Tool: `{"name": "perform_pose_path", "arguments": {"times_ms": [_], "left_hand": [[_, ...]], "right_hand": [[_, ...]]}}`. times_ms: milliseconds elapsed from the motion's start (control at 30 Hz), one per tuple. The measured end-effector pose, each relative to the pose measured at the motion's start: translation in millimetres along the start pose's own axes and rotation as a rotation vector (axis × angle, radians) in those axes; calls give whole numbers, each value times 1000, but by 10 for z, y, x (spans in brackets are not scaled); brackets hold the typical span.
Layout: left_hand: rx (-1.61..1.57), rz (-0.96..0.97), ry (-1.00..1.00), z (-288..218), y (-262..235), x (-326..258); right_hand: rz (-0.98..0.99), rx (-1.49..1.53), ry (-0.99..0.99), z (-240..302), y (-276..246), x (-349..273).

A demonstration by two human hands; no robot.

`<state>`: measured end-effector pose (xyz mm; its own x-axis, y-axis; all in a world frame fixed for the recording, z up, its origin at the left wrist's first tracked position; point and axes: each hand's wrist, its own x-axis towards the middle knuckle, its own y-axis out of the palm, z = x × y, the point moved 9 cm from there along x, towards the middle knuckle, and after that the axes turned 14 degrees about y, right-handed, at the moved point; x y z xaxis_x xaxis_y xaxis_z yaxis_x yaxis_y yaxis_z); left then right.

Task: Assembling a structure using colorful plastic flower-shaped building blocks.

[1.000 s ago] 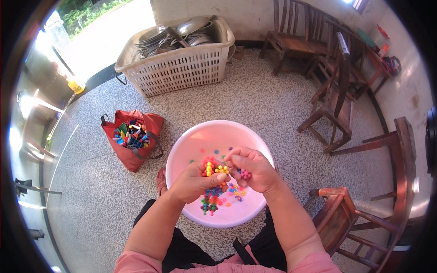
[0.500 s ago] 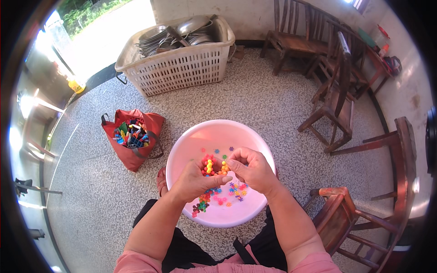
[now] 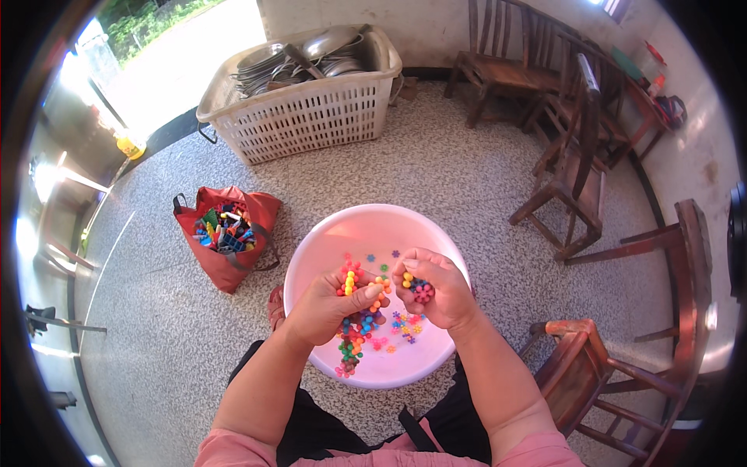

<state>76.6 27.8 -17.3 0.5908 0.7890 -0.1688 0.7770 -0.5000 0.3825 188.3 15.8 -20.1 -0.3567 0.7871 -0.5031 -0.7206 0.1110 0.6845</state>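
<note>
Pink basin (image 3: 327, 233) centre: left hand (image 3: 331, 303) grips dangling bead chain (image 3: 352, 331), right hand (image 3: 432, 292) pinches pink piece (image 3: 422, 291) just beside its top end.

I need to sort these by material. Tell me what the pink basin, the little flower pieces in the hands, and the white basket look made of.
Pink basin: likely plastic, smooth with a soft sheen and an even moulded rim.
Flower pieces: seemingly hard plastic, bright solid colours, identical moulded shapes; the left hand holds a linked strand, the right hand a few.
White basket: probably plastic, a regular moulded lattice, matte.
</note>
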Motion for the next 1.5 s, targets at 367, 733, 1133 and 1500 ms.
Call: {"name": "perform_pose_path", "arguments": {"times_ms": [367, 733, 1133, 1500], "left_hand": [[-96, -22, -110, 43, 52, -35], [-15, 121, -42, 17, 124, -49], [-167, 78, -99, 55, 126, -55], [-158, 153, -75, -12, 122, -98]], "right_hand": [[-133, -551, -216, 83, 4, -18], [63, -91, 9, -1, -38, -3], [-39, -547, -189, 66, 91, -19], [232, 65, -37, -107, 60, 67]]}}
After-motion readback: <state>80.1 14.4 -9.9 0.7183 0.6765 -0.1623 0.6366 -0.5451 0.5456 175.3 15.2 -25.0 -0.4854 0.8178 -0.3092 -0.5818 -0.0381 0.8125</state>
